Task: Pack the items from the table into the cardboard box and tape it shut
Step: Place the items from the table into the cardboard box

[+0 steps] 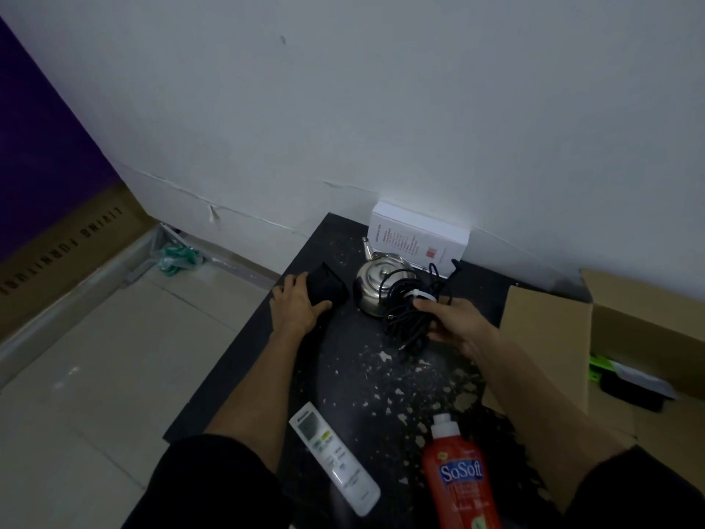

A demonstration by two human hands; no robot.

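On the dark, paint-chipped table (343, 379) my right hand (452, 324) grips a coiled black cable (410, 311) bound with a white tie, lifted a little in front of a small steel kettle (375, 286). My left hand (295, 303) holds a black pouch (328, 286) at the table's left edge. A white box (417, 236) leans against the wall. A white remote (333, 458) and an orange SoSoft bottle (459, 479) lie near me. The open cardboard box (545, 349) stands at the right, with a green and a black item inside.
The white wall runs just behind the table. Tiled floor lies to the left, with a green bag (177, 259) by the skirting and a flat printed carton (65, 242) leaning against the purple wall.
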